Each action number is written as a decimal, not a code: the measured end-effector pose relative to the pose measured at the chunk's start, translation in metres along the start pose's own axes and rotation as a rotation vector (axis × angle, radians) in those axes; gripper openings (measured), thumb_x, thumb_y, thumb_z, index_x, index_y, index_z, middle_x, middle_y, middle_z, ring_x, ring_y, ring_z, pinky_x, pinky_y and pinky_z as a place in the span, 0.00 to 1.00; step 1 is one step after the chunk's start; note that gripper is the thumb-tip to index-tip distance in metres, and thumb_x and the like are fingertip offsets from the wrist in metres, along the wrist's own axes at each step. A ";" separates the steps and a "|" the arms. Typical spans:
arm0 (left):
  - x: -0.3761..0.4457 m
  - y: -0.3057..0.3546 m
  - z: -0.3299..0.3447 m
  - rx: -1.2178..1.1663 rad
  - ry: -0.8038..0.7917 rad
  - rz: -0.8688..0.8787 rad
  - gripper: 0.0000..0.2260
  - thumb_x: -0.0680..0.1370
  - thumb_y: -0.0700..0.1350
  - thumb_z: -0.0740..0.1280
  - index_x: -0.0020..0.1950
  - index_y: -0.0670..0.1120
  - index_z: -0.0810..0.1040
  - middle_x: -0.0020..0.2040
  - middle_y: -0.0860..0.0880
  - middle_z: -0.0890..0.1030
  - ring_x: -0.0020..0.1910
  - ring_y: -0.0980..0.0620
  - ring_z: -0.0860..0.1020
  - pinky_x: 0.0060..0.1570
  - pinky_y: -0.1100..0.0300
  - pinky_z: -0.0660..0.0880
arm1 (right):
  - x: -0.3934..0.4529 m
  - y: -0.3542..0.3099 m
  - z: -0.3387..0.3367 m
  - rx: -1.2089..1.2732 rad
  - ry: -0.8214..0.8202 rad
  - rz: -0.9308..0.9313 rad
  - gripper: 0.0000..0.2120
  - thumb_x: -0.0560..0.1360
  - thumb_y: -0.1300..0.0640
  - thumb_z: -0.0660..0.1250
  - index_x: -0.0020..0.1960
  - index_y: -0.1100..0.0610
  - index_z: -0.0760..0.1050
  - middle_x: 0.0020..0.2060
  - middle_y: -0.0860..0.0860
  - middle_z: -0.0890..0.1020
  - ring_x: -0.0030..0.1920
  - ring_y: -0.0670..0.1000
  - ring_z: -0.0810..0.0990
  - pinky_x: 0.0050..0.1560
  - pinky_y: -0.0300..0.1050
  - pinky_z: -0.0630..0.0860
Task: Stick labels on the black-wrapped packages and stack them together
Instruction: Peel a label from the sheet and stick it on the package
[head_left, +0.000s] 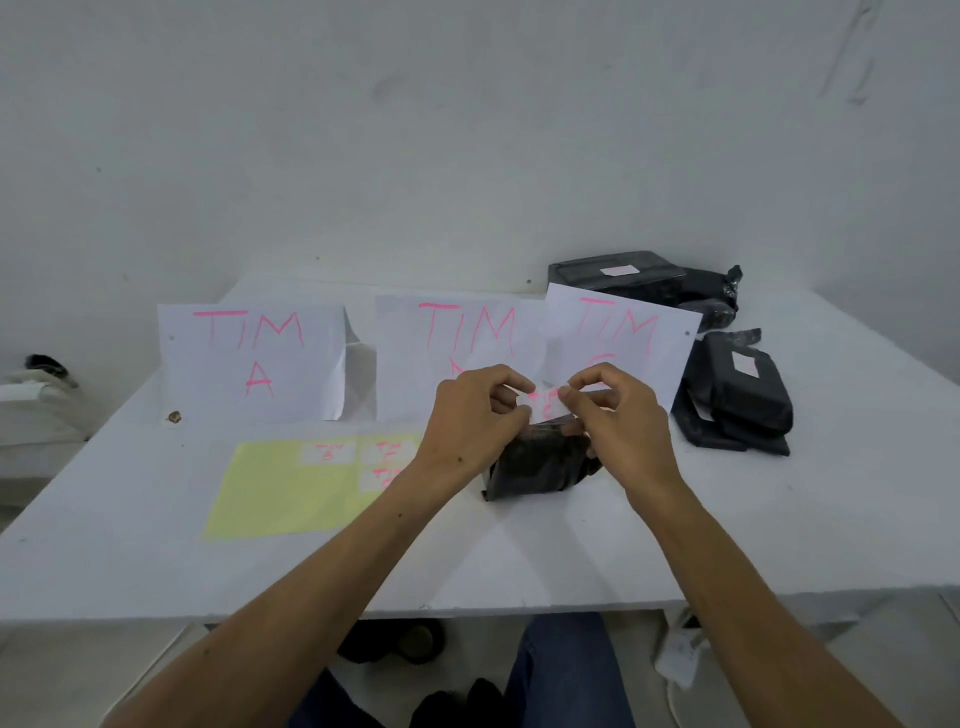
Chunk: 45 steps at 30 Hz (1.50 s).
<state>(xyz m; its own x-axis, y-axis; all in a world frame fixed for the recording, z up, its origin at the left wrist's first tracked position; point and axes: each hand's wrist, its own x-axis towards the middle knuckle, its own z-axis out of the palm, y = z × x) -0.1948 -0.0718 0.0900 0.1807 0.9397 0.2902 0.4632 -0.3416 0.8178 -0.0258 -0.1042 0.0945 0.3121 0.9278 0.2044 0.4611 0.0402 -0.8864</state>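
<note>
A small white label (545, 406) with pink writing is pinched between my left hand (475, 410) and my right hand (610, 415), just above a black-wrapped package (535, 465) lying on the white table (519, 556). Each hand grips one end of the label with thumb and fingers. A yellow backing sheet (280, 493) at the left carries three more white labels (328, 452). At the right lie black-wrapped packages (737, 400) with a white label on top, and further back another labelled black package (639, 275).
Three white paper signs stand along the back: "TIM A" (254, 358), a middle one (457, 343) and a right one (623, 338), both partly hidden by my hands. A small brown scrap (173, 417) lies at the left. Under the table edge are my knee and dark shoes.
</note>
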 end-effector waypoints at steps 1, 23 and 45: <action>0.001 0.001 0.000 0.032 -0.006 0.003 0.09 0.73 0.42 0.73 0.52 0.50 0.85 0.40 0.52 0.84 0.37 0.58 0.83 0.44 0.68 0.80 | 0.003 0.003 -0.001 -0.042 0.013 -0.009 0.05 0.77 0.50 0.72 0.47 0.50 0.80 0.40 0.47 0.86 0.39 0.47 0.85 0.37 0.42 0.77; -0.019 -0.028 -0.001 0.278 -0.253 0.217 0.35 0.67 0.55 0.80 0.71 0.55 0.69 0.68 0.54 0.69 0.67 0.54 0.67 0.66 0.61 0.68 | -0.016 0.036 -0.009 0.237 -0.157 0.057 0.06 0.77 0.51 0.73 0.47 0.54 0.82 0.53 0.45 0.84 0.56 0.45 0.81 0.48 0.33 0.75; -0.009 -0.033 -0.003 0.173 -0.127 -0.121 0.10 0.75 0.63 0.69 0.48 0.58 0.82 0.50 0.57 0.83 0.52 0.59 0.80 0.54 0.60 0.77 | -0.018 0.022 0.008 0.179 -0.031 0.179 0.11 0.72 0.48 0.77 0.43 0.55 0.82 0.40 0.49 0.83 0.44 0.51 0.82 0.45 0.45 0.80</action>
<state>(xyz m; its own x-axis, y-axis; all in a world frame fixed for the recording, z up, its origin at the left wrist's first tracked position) -0.2139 -0.0691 0.0620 0.2175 0.9685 0.1215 0.6278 -0.2341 0.7424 -0.0279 -0.1174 0.0675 0.3482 0.9370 0.0272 0.2460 -0.0633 -0.9672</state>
